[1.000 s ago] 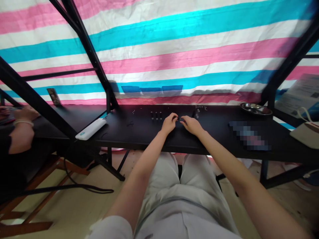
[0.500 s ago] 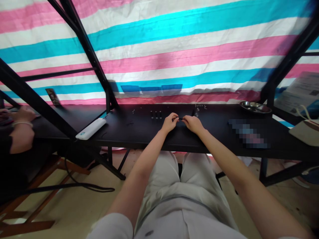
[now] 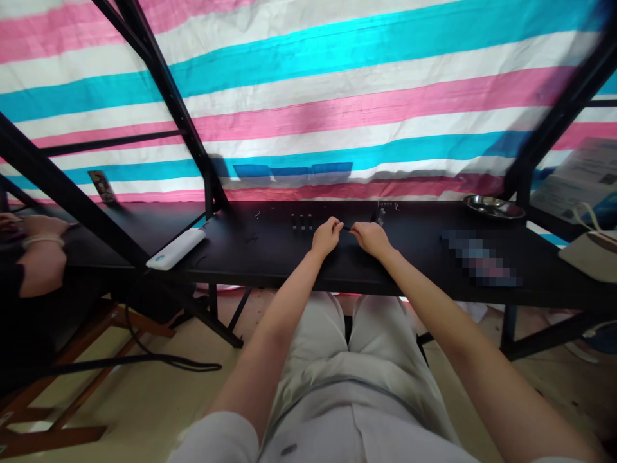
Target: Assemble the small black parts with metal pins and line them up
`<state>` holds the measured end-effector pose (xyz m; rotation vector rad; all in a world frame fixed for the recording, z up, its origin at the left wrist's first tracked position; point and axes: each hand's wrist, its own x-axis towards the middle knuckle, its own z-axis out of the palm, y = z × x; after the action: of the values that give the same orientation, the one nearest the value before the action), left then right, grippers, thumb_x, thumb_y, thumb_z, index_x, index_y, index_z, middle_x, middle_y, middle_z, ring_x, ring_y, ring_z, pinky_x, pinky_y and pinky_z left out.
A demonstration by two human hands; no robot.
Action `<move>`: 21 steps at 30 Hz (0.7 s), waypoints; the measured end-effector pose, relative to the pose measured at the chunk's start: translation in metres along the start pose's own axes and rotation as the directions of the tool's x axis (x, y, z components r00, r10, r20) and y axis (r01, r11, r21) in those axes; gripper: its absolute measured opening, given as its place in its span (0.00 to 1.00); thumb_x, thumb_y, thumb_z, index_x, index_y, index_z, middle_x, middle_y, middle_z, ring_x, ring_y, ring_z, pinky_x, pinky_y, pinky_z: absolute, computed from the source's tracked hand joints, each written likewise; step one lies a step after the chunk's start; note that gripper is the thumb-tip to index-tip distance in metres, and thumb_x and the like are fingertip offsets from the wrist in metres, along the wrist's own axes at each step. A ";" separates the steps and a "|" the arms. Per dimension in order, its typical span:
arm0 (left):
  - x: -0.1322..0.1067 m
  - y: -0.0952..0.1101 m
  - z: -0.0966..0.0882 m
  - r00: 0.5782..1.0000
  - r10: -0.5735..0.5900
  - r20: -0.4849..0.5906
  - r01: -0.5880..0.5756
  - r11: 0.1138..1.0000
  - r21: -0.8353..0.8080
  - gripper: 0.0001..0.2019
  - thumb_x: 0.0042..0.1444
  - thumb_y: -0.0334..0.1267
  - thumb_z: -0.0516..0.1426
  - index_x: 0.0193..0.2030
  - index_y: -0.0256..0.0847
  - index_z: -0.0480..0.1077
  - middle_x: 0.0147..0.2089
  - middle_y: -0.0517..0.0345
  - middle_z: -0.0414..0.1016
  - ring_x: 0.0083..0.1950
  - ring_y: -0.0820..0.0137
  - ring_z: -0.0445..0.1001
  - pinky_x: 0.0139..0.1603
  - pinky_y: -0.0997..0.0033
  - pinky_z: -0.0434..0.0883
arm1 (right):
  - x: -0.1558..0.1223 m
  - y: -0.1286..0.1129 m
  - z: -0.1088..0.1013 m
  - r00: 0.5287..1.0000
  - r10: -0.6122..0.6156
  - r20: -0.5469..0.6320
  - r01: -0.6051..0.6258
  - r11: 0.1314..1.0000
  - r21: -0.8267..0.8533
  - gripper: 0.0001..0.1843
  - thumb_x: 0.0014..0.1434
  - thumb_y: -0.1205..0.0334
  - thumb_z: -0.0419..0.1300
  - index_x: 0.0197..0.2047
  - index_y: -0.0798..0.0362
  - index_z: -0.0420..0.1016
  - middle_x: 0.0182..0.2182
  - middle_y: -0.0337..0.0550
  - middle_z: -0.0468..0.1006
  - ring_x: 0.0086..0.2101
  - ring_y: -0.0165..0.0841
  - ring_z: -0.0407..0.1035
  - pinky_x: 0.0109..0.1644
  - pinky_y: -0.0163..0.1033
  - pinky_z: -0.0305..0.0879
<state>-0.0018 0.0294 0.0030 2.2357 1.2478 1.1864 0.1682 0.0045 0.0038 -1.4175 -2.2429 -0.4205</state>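
Observation:
My left hand [image 3: 327, 236] and my right hand [image 3: 371, 238] meet over the black table [image 3: 250, 260], fingertips pinched. A small dark stick-like piece [image 3: 346, 227] spans the gap between them, held at both ends; its exact kind is too small to make out. Beyond my left hand stand several short black pieces [image 3: 302, 222] with pale ends, lined up in a row. Behind my right hand lie small clear or silvery bits [image 3: 381, 214], partly hidden by that hand.
A white oblong device [image 3: 177, 249] lies at the left by the black frame post. At the right are a shiny metal dish [image 3: 494, 207], a blurred-out flat object [image 3: 482, 259] and a pale bag [image 3: 590, 254]. Another person's arm [image 3: 44, 257] rests at the far left.
My left hand has shifted slightly left and my fingertips have tilted a little around the dark piece. The other things on the table stay where they were.

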 end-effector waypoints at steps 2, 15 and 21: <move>-0.001 0.002 -0.001 1.000 -0.001 -0.020 0.002 1.000 0.029 0.10 0.61 0.42 0.48 0.35 0.41 0.66 0.27 0.60 0.70 0.29 0.73 0.67 0.33 0.76 0.61 | 0.000 0.000 0.000 1.000 -0.004 -0.008 0.004 1.000 -0.013 0.15 0.65 0.58 0.45 0.37 0.56 0.70 0.32 0.49 0.76 0.34 0.35 0.68 0.36 0.37 0.49; -0.001 0.004 0.000 0.995 0.029 -0.091 -0.018 0.993 0.115 0.18 0.62 0.47 0.44 0.25 0.39 0.60 0.21 0.62 0.60 0.24 0.75 0.59 0.27 0.74 0.52 | -0.001 0.004 0.006 0.994 -0.044 -0.104 0.037 0.997 -0.065 0.17 0.65 0.58 0.44 0.35 0.56 0.70 0.30 0.47 0.76 0.31 0.34 0.66 0.34 0.38 0.47; -0.001 0.004 0.000 0.997 0.012 -0.077 -0.006 0.997 0.072 0.20 0.62 0.48 0.44 0.22 0.39 0.57 0.21 0.62 0.63 0.24 0.76 0.61 0.28 0.75 0.55 | -0.002 0.004 0.003 0.994 -0.021 -0.107 0.016 0.999 -0.051 0.17 0.65 0.57 0.45 0.34 0.56 0.70 0.29 0.47 0.75 0.31 0.34 0.66 0.34 0.37 0.48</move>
<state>-0.0003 0.0264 0.0049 2.2683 1.3316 1.2611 0.1715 0.0061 0.0004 -1.3662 -2.1751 -0.5493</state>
